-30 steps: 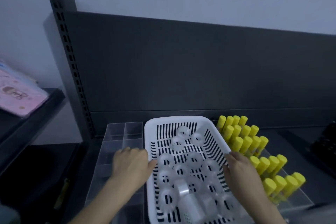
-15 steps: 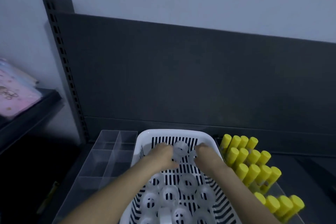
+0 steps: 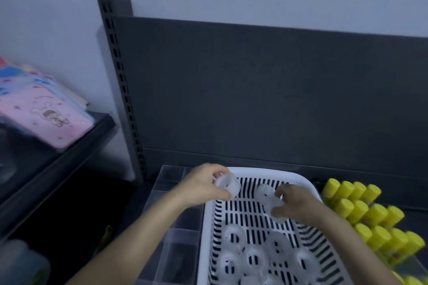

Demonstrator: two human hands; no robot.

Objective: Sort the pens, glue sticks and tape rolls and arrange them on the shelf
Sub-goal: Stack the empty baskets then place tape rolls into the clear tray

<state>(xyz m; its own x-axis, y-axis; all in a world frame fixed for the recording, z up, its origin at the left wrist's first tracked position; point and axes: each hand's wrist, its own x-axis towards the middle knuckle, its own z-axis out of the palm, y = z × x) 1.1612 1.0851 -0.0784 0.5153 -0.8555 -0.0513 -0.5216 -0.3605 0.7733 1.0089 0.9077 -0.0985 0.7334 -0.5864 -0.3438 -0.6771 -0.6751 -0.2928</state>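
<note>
Low in the frame, the left hand (image 3: pixel 203 186) pinches a clear tape roll (image 3: pixel 227 184) over the upper left corner of the white basket (image 3: pixel 273 174); the right hand (image 3: pixel 295 202) grips a second tape roll (image 3: pixel 268 194) just inside the basket's far end. More rolls (image 3: pixel 254 259) lie blurred on the slotted floor, cut off by the bottom edge. A clear divided tray (image 3: pixel 173 233) sits left, partly hidden under the forearm. Yellow glue sticks (image 3: pixel 361 208) crowd the lower right. The dark shelf back panel (image 3: pixel 266 99) rises bare behind
</note>
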